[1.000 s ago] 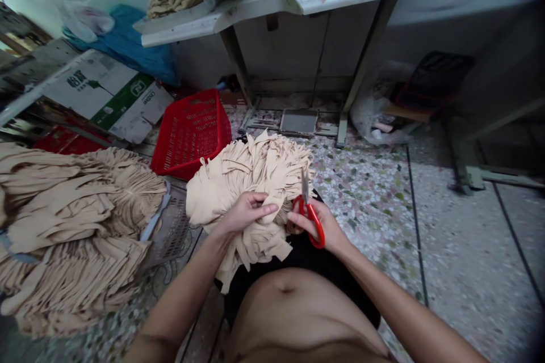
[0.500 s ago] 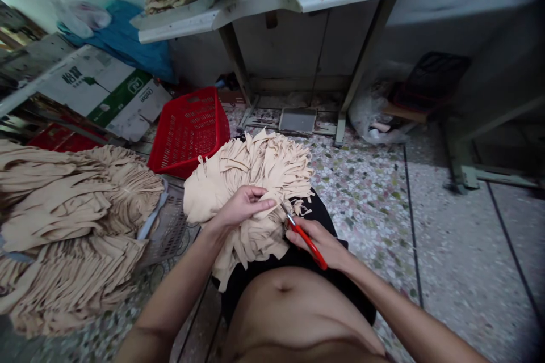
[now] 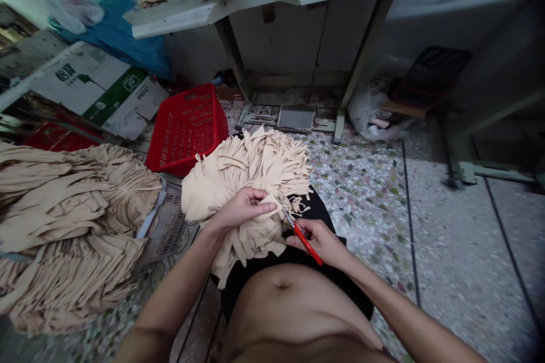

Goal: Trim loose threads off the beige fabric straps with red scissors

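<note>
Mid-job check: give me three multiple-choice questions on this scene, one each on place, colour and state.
1. Where is the red basket?
A on the bench
B on the floor
C in the lap

2. What colour are the scissors' handles?
A blue
B black
C red

3. What is the left hand doing?
A holding scissors
B holding the tan fabric strips
C resting on the floor

1 B: it stands on the speckled floor.
2 C: red shows in the right hand.
3 B: its fingers lie on the strips.

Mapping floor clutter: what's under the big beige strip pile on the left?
The beige strip pile sits on a gray plastic mesh basket, showing only at its right edge beside a pale blue strap. The rest of the basket and its contents are hidden.
</note>
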A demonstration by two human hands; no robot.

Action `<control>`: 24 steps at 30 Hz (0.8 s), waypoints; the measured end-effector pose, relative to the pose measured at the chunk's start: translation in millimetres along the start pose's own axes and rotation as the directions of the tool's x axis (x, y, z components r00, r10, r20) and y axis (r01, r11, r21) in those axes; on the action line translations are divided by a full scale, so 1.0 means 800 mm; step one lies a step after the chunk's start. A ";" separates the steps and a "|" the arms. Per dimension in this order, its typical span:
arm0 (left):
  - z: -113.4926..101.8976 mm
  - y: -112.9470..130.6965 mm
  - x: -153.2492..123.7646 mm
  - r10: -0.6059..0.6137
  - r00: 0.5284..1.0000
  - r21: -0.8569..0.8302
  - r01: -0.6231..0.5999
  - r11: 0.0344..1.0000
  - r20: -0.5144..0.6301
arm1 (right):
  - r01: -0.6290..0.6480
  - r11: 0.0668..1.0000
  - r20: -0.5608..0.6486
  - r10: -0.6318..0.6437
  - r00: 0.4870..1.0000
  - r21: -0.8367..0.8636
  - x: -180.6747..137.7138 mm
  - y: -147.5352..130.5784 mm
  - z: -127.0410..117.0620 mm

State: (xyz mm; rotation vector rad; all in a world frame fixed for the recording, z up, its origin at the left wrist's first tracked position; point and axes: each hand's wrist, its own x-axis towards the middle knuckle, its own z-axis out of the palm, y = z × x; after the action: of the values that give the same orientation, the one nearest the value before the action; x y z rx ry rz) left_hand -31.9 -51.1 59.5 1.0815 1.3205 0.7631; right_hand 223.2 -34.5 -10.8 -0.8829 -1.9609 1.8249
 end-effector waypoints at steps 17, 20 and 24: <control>0.012 0.023 -0.006 0.050 0.978 0.137 -0.079 0.987 0.205 | 0.018 0.998 -0.087 -0.013 0.996 0.058 -0.003 0.000 0.014; 0.009 0.022 -0.010 0.064 0.977 0.157 -0.096 0.983 0.203 | -0.006 0.994 -0.127 0.020 0.992 0.108 -0.011 0.011 0.017; 0.005 0.029 -0.021 0.084 0.977 0.207 -0.126 0.970 0.198 | -0.069 0.963 -0.163 0.114 0.980 0.259 -0.017 0.027 0.022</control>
State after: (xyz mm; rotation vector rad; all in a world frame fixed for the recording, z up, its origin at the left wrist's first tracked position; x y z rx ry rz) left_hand -27.1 -59.4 86.8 1.3745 1.2121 0.5860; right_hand 227.3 -56.9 -31.9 -1.0272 -1.5629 1.9213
